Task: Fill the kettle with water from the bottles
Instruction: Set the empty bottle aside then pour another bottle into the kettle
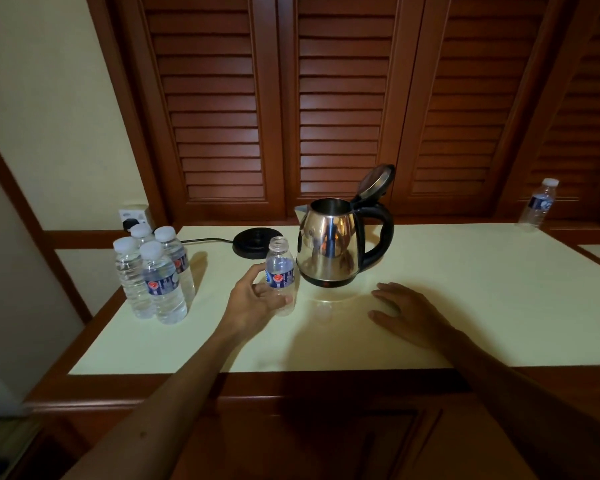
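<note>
A steel kettle with a black handle stands on the pale tabletop, its lid tipped open. Just left of it an uncapped clear bottle with a blue label stands upright and looks empty. My left hand curls around the lower part of that bottle, thumb on the left side and fingertips at the front. My right hand lies flat on the table in front of the kettle, fingers spread and holding nothing. Several capped full bottles stand in a cluster at the left.
The kettle's black base sits behind the held bottle, its cord running left to a wall socket. Another capped bottle stands at the far right. Louvred wooden doors rise behind the table.
</note>
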`<state>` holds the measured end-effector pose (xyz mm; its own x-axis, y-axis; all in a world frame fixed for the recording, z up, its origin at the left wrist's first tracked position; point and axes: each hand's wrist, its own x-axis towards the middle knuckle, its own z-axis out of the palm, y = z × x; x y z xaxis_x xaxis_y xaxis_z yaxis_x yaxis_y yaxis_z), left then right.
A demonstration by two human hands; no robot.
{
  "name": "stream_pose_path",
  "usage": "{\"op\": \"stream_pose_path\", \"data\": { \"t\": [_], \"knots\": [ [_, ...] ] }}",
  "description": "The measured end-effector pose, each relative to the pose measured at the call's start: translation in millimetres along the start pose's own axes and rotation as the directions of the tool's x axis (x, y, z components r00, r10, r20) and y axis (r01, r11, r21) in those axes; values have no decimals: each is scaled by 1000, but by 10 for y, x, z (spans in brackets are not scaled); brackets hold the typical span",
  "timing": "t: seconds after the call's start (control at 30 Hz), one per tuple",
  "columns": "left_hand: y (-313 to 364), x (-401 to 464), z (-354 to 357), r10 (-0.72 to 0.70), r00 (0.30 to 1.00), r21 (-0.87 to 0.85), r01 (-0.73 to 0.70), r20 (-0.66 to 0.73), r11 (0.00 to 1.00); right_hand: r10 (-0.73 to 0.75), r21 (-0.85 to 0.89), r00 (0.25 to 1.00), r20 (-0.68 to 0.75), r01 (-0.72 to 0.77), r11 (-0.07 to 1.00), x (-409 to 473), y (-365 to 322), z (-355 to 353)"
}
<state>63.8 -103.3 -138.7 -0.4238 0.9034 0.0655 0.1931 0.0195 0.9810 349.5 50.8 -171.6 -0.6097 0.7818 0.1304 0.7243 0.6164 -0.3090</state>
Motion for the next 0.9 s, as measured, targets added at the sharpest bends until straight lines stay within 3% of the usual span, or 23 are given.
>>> {"op": "stream_pose_path", "data": {
  "t": [0.4,0.53,0.73,0.83,0.9],
  "knots": [
    [-98,-144,2,74,996,45,-72,-52,996,-51,-239,996,68,66,969,-8,-372,-78],
    [-140,-157,-18,88,995,18,-87,-49,996,-145,-88,988,58,150,985,36,-879,7],
    [-189,-148,-42,91,995,-19,-92,-39,996,-146,-93,984,102,156,983,159,-1111,140],
    [-209,-127,-50,87,996,-17,-87,-29,996,-176,9,979,104,176,984,148,-1118,57],
    [-213,-118,-56,88,996,-28,-89,-18,996,-199,145,980,28,193,970,129,-1193,-66]
  ]
}}
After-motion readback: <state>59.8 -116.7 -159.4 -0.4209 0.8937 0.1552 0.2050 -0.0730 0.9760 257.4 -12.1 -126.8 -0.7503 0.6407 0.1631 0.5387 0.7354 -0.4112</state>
